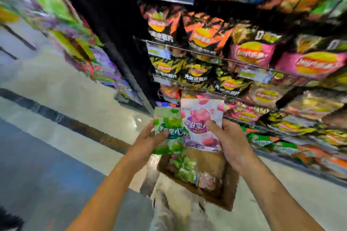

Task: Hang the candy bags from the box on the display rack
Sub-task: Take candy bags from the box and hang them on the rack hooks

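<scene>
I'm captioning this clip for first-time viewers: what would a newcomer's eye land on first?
Centre frame, the left hand grips a green plastic candy bag and the right hand a pink-and-white plastic candy bag, side by side. Just below is an open brown cardboard box holding more bags, and bright crisp bags fill the wire shelves at upper right.

I see my left hand [150, 135] gripping a green candy bag [169, 129], my right hand [228, 137] a pink bag [201, 118], above the cardboard box [212, 163], chip shelves [234, 62] behind
</scene>
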